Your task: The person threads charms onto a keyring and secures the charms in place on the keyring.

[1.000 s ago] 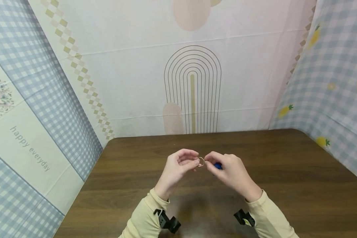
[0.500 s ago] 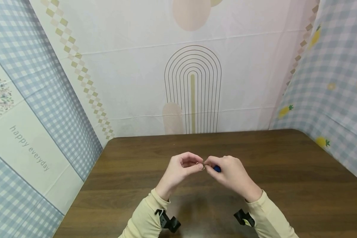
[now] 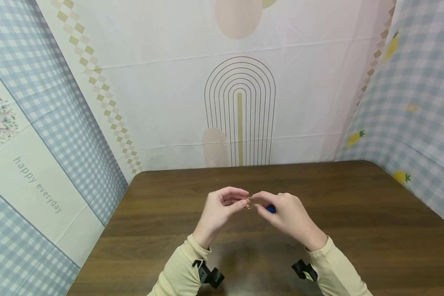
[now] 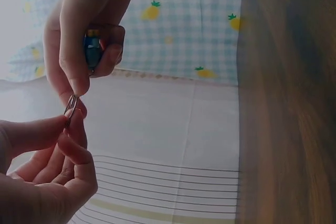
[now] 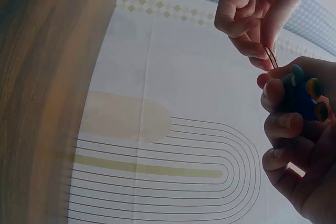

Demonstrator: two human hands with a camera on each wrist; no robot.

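Note:
Over the table, my left hand pinches a thin metal split ring between thumb and forefinger. My right hand meets the ring's other side with its fingertips. In the left wrist view the ring's coils look slightly parted. Tucked in the curled fingers of that right hand is a small dark blue trinket with round, yellow-and-green wheel-like parts. Only a blue patch of it shows in the head view, and its exact kind is unclear. Fingers hide whether the trinket is joined to the ring.
A brown wooden table lies under both hands. Behind it hangs a pale printed cloth, with blue checked cloths at the sides. Black camera mounts sit on both sleeves.
The hands came together around the ring and dipped slightly, then the left hand drew back a little left. The ring has turned, and the right thumb and forefinger are slightly farther apart.

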